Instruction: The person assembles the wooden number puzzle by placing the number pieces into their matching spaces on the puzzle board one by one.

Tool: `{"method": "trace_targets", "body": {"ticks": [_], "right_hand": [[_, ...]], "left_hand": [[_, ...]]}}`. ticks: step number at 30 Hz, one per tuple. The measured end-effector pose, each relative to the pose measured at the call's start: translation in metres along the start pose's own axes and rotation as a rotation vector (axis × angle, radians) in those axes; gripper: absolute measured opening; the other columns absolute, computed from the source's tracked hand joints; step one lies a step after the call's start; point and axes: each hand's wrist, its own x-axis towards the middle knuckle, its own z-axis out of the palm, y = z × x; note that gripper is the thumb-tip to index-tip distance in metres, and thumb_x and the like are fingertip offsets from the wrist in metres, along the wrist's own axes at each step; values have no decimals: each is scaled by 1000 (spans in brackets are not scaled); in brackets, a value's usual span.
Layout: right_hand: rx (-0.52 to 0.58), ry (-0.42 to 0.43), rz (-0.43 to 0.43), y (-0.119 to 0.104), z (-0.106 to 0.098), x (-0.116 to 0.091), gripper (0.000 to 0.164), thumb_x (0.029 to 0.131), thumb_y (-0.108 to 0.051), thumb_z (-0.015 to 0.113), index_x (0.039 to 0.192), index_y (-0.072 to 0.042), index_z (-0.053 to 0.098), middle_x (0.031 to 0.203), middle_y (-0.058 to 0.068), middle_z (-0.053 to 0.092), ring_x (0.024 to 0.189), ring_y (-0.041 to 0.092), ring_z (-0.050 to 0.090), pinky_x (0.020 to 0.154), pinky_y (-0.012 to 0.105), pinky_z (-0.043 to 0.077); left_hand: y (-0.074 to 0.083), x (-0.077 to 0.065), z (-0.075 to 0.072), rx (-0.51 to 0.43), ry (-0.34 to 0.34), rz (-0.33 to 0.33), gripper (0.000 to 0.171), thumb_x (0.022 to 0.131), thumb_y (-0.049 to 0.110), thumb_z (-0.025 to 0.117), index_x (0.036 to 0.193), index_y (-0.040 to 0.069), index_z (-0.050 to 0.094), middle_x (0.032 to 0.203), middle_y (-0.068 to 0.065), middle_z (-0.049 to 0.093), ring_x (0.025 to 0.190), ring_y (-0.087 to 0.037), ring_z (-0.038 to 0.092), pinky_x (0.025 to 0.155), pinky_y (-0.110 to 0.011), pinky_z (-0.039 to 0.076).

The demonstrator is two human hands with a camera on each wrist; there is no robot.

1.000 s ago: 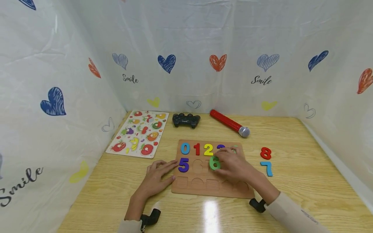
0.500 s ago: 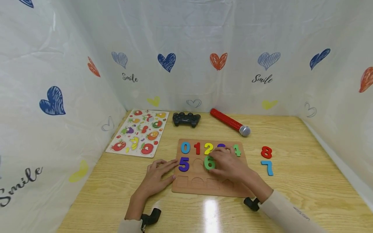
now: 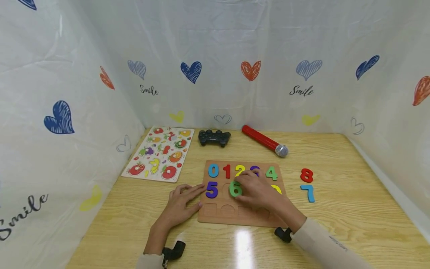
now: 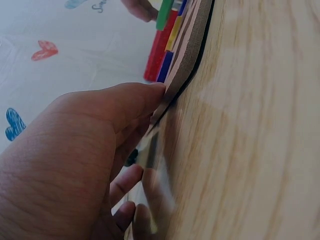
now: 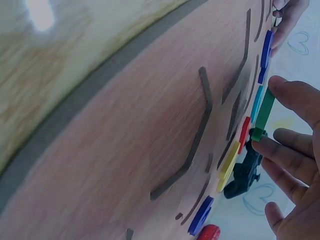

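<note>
My right hand (image 3: pixel 258 191) pinches a green number 6 (image 3: pixel 231 189) by its edges, over the middle row of a wooden number puzzle board (image 3: pixel 215 217). In the right wrist view the thumb and a fingertip hold this green piece (image 5: pixel 264 116) on edge above the board, beside an outlined recess. My left hand (image 3: pixel 181 205) lies at the board's left edge, its fingers straight and touching it. A purple 5 (image 3: pixel 209 191) sits in the middle row. The top row has a blue 0, red 1, yellow 2, partly covered purple 3 and green 4 (image 3: pixel 271 173). My right hand partly hides a yellow piece (image 3: pixel 277 189).
Right of the board lie a red 8 (image 3: pixel 304 175) and a blue 7 (image 3: pixel 310 193). A black game controller (image 3: pixel 214 138) and a red microphone (image 3: pixel 262 139) are behind it. A fruit puzzle board (image 3: pixel 158 155) lies at the left. White printed sheeting surrounds the table.
My right hand has carried the green 6 leftward across the middle row, toward the recess beside the purple 5. The green 4 and the yellow piece have come into view. My left hand stays put.
</note>
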Motion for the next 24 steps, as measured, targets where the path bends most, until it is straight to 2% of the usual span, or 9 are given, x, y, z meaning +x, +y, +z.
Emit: {"method": "trace_targets", "body": {"ticks": [8, 24], "right_hand": [[30, -2, -13, -4, 8, 6, 55, 88, -40, 77, 132, -10, 64, 126, 0, 65, 129, 25, 46, 107, 59, 21], [-7, 8, -40, -11, 15, 16, 54, 85, -40, 81, 128, -11, 67, 120, 0, 68, 121, 23, 52, 103, 58, 27]], "left_hand": [[3, -1, -1, 2, -3, -9, 51, 97, 36, 66, 146, 28, 55, 152, 10, 47, 132, -29, 35, 100, -57, 24], [2, 0, -1, -6, 2, 3, 52, 96, 36, 67, 147, 29, 54, 152, 10, 47, 131, -27, 36, 99, -55, 24]]}}
